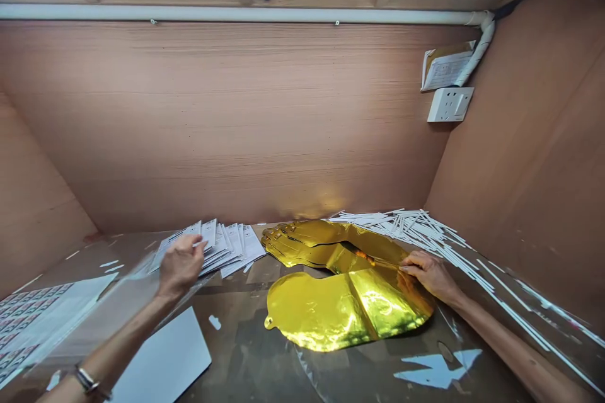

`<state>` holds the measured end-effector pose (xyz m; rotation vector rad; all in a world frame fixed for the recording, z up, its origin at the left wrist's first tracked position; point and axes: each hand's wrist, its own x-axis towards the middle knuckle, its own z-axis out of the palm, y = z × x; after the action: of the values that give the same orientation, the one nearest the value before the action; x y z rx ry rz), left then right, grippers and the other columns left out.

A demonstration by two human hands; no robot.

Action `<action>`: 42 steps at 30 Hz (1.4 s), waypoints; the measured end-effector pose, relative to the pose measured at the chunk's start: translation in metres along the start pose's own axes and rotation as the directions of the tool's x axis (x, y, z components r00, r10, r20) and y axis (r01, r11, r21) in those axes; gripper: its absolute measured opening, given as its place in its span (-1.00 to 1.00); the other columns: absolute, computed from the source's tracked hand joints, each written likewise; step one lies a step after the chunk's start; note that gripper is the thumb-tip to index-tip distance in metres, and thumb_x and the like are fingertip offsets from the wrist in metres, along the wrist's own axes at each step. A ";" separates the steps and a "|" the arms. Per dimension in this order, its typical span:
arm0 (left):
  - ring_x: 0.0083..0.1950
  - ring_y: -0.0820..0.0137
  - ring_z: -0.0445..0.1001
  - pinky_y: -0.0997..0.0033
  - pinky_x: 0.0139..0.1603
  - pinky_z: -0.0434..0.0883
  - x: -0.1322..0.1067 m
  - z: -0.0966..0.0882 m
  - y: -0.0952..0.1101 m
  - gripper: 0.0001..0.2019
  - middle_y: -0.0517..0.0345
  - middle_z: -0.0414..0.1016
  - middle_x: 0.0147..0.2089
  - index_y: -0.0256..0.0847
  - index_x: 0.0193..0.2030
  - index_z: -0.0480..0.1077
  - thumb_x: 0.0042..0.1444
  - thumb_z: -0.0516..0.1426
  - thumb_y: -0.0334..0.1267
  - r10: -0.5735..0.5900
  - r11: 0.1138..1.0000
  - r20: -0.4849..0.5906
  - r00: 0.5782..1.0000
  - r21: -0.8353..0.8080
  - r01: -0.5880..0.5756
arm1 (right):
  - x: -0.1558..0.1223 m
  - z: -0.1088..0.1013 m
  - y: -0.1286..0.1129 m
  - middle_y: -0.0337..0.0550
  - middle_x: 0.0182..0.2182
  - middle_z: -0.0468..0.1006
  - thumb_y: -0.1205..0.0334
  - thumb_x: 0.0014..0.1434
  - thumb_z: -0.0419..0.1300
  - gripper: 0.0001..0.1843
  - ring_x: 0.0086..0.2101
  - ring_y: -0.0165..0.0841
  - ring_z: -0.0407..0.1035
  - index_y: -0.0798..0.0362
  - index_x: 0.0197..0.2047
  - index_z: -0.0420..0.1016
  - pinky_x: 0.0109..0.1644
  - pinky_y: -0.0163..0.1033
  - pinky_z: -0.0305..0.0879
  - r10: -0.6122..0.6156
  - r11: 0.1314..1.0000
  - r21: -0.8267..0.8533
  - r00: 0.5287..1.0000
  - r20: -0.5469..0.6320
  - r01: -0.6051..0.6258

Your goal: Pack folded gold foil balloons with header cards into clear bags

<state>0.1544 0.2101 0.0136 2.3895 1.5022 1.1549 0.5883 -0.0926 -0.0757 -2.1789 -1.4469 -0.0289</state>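
Observation:
A folded gold foil balloon (340, 308) lies at the middle of the table, in front of a stack of more gold foil balloons (312, 242). My right hand (428, 274) rests on the right edge of the foil, fingers pinched on it. My left hand (182, 264) reaches to a fanned pile of white printed cards (227, 245) at the back left, fingers closed on one card.
A heap of white straws (425, 233) lies along the right wall. Clear plastic bags (118, 302) and a white sheet (165, 359) lie at the left front, with a sticker sheet (23, 315) at far left. A wall socket (449, 104) is on the back wall.

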 end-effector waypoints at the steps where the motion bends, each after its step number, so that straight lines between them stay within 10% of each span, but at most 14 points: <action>1: -0.15 0.20 0.36 0.25 -0.06 0.25 -0.009 0.009 0.015 -0.85 -0.01 0.40 -0.26 -0.30 -0.36 0.33 -0.01 0.02 -0.27 0.060 0.998 0.038 0.998 -0.015 -0.059 | 0.001 0.000 -0.002 -0.13 -0.38 0.47 0.11 0.03 0.03 -0.72 -0.25 -0.27 0.28 0.05 -0.37 0.52 -0.11 -0.20 0.15 -0.007 1.000 -0.002 1.000 -0.008 0.007; 5: 0.03 0.21 0.28 0.25 0.06 0.19 -0.060 0.048 0.092 -0.72 -0.12 0.37 -0.05 -0.30 -0.14 0.35 0.06 0.00 -0.21 0.415 0.899 0.219 0.883 -0.248 -0.361 | 0.006 0.002 -0.008 -0.12 -0.09 0.38 0.07 -0.04 0.12 -0.57 -0.07 -0.21 0.18 -0.03 -0.06 0.40 0.02 -0.11 0.03 -0.044 0.999 0.003 0.999 -0.021 0.044; 10: 0.27 0.09 -0.16 -0.06 0.18 -0.14 -0.128 0.087 0.175 -0.45 -0.09 0.03 0.23 -0.16 0.12 0.16 0.02 0.02 0.04 0.710 0.699 0.398 0.581 -0.498 -0.513 | 0.014 0.007 -0.012 -0.19 -0.27 0.47 0.09 -0.01 0.09 -0.71 -0.22 -0.30 0.29 -0.04 -0.23 0.50 -0.12 -0.22 0.15 -0.097 0.995 0.037 0.995 0.039 0.096; 13: 0.29 0.09 -0.31 -0.11 0.18 -0.26 -0.146 0.102 0.190 -0.37 -0.10 -0.11 0.28 -0.21 0.20 0.01 0.05 -0.08 0.10 0.719 0.692 0.524 0.457 -0.477 -0.541 | 0.017 0.011 -0.013 -0.21 -0.42 0.48 0.15 0.01 0.08 -0.79 -0.31 -0.35 0.32 0.02 -0.41 0.52 -0.23 -0.30 0.18 -0.123 0.992 0.037 0.992 0.034 0.122; 17: 0.29 0.12 -0.34 -0.10 0.19 -0.31 -0.150 0.109 0.184 -0.38 -0.05 -0.17 0.29 -0.21 0.23 -0.07 0.10 -0.17 0.10 0.678 0.718 0.606 0.415 -0.426 -0.550 | 0.019 0.009 -0.014 -0.23 -0.50 0.48 0.19 0.03 0.08 -0.80 -0.37 -0.35 0.30 0.01 -0.50 0.49 -0.27 -0.27 0.14 -0.167 0.986 -0.013 0.986 0.000 0.167; 20: 0.29 0.13 -0.25 -0.07 0.19 -0.25 -0.146 0.106 0.187 -0.38 -0.05 -0.13 0.28 -0.20 0.23 -0.08 0.09 -0.14 0.08 0.649 0.748 0.622 0.437 -0.416 -0.517 | 0.022 -0.005 -0.022 -0.22 -0.53 0.48 0.20 0.04 0.10 -0.79 -0.37 -0.32 0.27 -0.01 -0.55 0.50 -0.25 -0.21 0.08 -0.225 0.972 -0.075 0.974 -0.014 0.223; 25: 0.24 0.17 -0.06 0.10 0.10 0.05 -0.122 0.102 0.234 -0.48 -0.05 -0.01 0.25 -0.21 0.18 0.04 0.10 -0.04 -0.08 0.544 0.837 0.480 0.688 -0.368 -0.405 | 0.030 -0.041 -0.069 -0.17 -0.49 0.44 0.18 0.04 0.13 -0.81 -0.32 -0.28 0.20 -0.03 -0.53 0.51 -0.18 -0.14 -0.02 -0.344 0.926 -0.184 0.937 -0.055 0.329; 29: -0.04 0.23 0.32 0.23 -0.08 0.15 -0.100 0.110 0.270 -0.75 0.01 0.48 -0.20 -0.16 -0.27 0.46 0.10 -0.05 -0.28 0.378 0.918 0.427 0.821 -0.285 -0.275 | 0.032 -0.064 -0.106 -0.16 -0.37 0.46 0.18 0.05 0.12 -0.84 -0.23 -0.26 0.18 -0.02 -0.47 0.49 -0.08 -0.12 -0.07 -0.394 0.904 -0.227 0.913 -0.112 0.362; 32: -0.24 0.28 0.41 0.32 -0.21 0.17 -0.096 0.118 0.274 -0.74 0.03 0.51 -0.34 -0.15 -0.34 0.49 0.08 -0.05 -0.32 0.288 0.947 0.423 0.859 -0.259 -0.190 | 0.026 -0.079 -0.107 -0.08 -0.30 0.45 0.04 -0.02 0.14 -0.72 -0.17 -0.17 0.15 0.04 -0.31 0.47 -0.11 -0.10 -0.02 -0.039 0.999 0.015 0.947 -0.319 0.046; 35: -0.23 0.31 0.41 0.39 -0.28 0.16 -0.101 0.121 0.267 -0.76 0.07 0.52 -0.30 -0.11 -0.30 0.48 0.07 -0.01 -0.27 0.263 0.949 0.404 0.876 -0.271 -0.160 | 0.017 -0.084 -0.095 -0.17 -0.57 0.40 -0.08 -0.12 0.16 -0.62 -0.40 -0.27 0.24 0.11 -0.53 0.46 -0.34 -0.23 0.07 0.314 0.899 0.379 0.925 -0.214 -0.218; 42: -0.27 0.32 0.40 0.40 -0.29 0.14 -0.112 0.119 0.263 -0.77 0.06 0.52 -0.38 -0.15 -0.42 0.50 0.04 0.00 -0.30 0.289 0.938 0.409 0.866 -0.304 -0.169 | 0.008 -0.056 -0.090 -0.25 -0.69 0.40 -0.02 -0.23 0.25 -0.65 -0.62 -0.45 0.25 0.14 -0.62 0.44 -0.55 -0.35 0.12 0.276 0.621 0.749 0.959 0.066 -0.230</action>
<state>0.3985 0.0209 -0.0156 2.4667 0.8812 0.6988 0.5283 -0.0837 0.0120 -1.6150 -0.8523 0.5248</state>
